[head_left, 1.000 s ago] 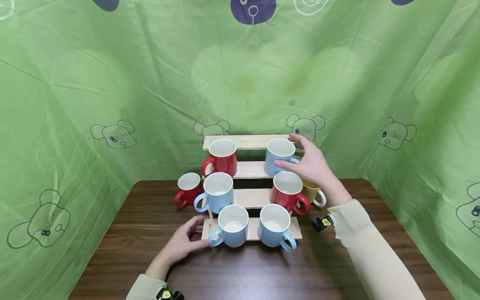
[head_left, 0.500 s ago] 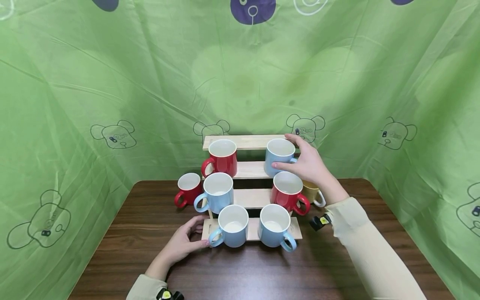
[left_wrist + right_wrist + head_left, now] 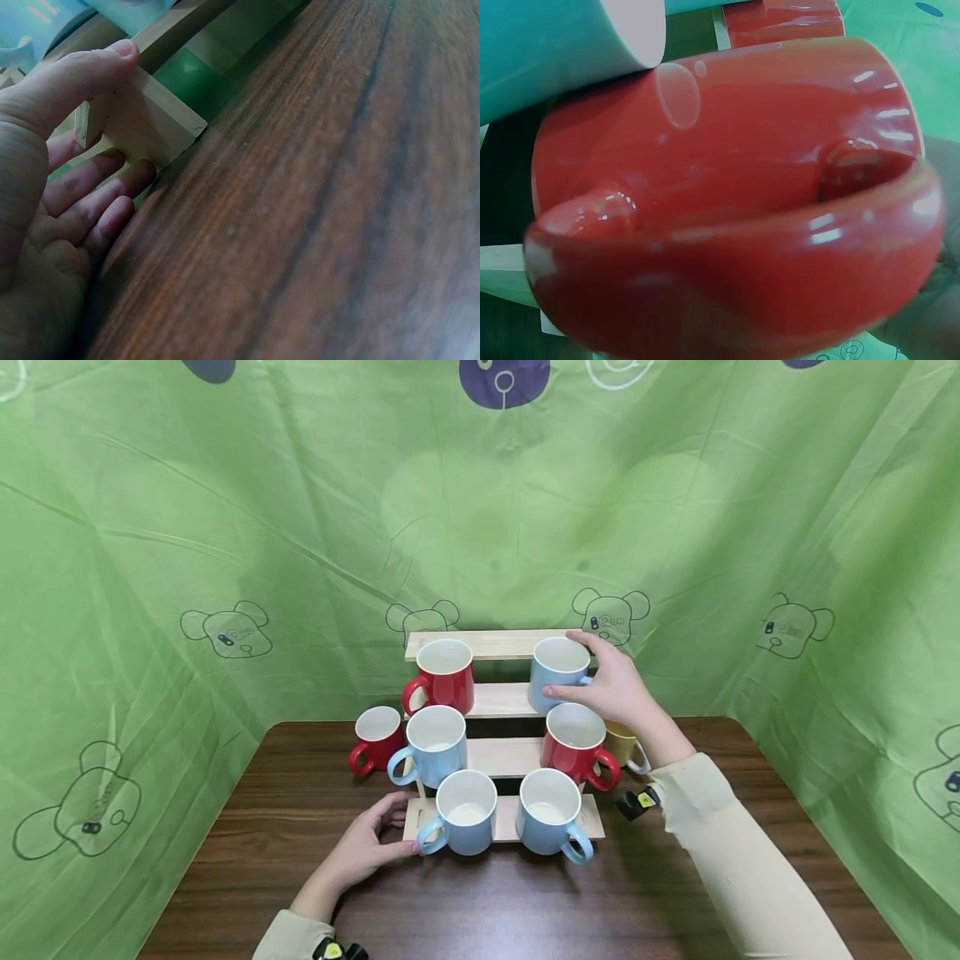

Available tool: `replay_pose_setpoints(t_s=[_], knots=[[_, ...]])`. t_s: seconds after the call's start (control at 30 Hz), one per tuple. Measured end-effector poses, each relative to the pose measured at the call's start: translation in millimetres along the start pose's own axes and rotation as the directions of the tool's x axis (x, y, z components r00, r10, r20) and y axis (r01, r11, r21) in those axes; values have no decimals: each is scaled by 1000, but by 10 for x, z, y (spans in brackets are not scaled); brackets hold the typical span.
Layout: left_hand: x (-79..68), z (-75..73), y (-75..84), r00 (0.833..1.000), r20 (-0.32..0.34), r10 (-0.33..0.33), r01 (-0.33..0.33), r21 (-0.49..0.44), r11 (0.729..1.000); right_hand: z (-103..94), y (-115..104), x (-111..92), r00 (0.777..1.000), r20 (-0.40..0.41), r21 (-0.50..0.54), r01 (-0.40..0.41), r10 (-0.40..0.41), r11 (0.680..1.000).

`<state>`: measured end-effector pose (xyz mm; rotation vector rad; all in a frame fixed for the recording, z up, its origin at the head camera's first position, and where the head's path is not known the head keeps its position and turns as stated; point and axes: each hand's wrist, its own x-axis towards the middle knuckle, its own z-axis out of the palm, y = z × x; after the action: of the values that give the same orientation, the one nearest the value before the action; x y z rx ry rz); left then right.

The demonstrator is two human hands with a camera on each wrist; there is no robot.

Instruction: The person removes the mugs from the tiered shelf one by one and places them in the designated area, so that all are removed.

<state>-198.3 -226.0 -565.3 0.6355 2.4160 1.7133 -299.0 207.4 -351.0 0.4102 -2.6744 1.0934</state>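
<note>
A stepped wooden rack (image 3: 491,644) bears light blue and red mugs on its tiers. My right hand (image 3: 617,687) holds a light blue mug (image 3: 551,687) at the right of the tier below the top, thumb in front and fingers at its far side. Down at the rack's left front end, my left hand (image 3: 362,850) grips the bottom board; in the left wrist view the thumb lies on the rack's edge and the fingers curl against the wooden end panel (image 3: 150,120). A red mug (image 3: 727,142) fills the right wrist view, hiding most of the right hand.
Below the held mug stands a red mug (image 3: 567,752). Two light blue mugs (image 3: 471,827) occupy the bottom tier. On the rack's left are another blue mug (image 3: 438,760) and a red one (image 3: 453,689). A red mug (image 3: 382,747) and a yellow mug (image 3: 619,745) flank the rack.
My right hand has shifted slightly left, with its fingers farther round the light blue mug. The mug and my left hand look unmoved.
</note>
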Motion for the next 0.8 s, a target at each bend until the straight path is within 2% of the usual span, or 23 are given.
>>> replay_pose_setpoints(t_s=[0.4,0.8], knots=[[-3,7,-2,1000,-4,18,-18,2,1000,-3,-12,-3,1000,3,-4,0,0,1000],[-5,2,-2,1000,0,7,-7,3,1000,5,-15,-14,1000,-9,13,-11,11,1000]])
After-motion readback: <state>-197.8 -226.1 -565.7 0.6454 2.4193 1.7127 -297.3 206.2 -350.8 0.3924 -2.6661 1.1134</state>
